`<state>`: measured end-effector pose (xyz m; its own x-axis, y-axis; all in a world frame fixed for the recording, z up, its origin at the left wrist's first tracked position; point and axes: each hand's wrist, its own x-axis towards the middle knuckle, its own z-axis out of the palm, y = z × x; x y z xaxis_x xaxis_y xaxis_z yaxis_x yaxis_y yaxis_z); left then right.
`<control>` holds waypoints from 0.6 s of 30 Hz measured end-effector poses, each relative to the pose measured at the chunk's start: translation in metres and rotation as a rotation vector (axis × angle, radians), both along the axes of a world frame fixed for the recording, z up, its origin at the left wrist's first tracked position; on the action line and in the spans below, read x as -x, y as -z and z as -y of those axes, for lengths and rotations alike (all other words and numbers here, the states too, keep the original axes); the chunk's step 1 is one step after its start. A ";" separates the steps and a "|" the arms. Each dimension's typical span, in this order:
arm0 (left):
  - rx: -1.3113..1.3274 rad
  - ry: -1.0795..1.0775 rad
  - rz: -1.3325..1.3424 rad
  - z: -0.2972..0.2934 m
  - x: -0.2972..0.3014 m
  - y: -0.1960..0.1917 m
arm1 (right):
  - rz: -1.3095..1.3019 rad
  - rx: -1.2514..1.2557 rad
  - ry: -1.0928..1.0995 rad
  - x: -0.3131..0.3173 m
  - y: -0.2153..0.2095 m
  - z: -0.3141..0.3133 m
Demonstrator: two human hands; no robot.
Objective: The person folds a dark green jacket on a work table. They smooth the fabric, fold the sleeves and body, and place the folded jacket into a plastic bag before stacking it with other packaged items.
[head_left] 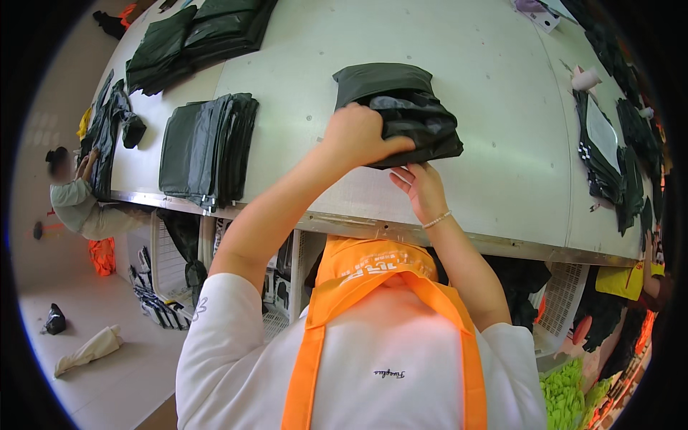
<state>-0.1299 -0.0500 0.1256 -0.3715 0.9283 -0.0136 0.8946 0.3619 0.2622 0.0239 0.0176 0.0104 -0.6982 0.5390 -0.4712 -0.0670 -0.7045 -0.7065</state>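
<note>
A dark green, slightly glossy folded garment [419, 118] lies bunched on the pale table in front of me. Its far part is a smooth flat flap, while the near part is crumpled into loose folds. My left hand [358, 136] grips it from the left, thumb stretched along the near folds and the other fingers partly hidden behind the fabric. At its near edge, my right hand [421, 190] has its fingers apart and pointing up, the tips touching or just under the cloth.
Left of my arm stands a stack of similar dark folded pieces [208, 147], with more piles [204, 39] farther back. Dark garments and a white sheet [600, 132] lie at the right. Another person [79, 190] works at the far left. White crates [172, 258] sit under the table edge.
</note>
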 end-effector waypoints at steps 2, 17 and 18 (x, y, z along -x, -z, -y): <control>0.042 0.176 -0.025 0.000 -0.003 0.006 | -0.008 -0.053 -0.024 0.000 -0.003 -0.005; -0.156 0.250 -0.231 -0.005 -0.001 0.014 | -0.001 -0.145 0.016 0.008 -0.010 0.001; -0.171 0.292 -0.355 -0.006 -0.003 0.017 | 0.003 -0.153 0.023 0.009 -0.009 0.001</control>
<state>-0.1267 -0.0440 0.1086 -0.0489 0.9723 0.2286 0.9972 0.0605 -0.0436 0.0154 0.0167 0.0195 -0.6836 0.6208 -0.3838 -0.0801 -0.5866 -0.8059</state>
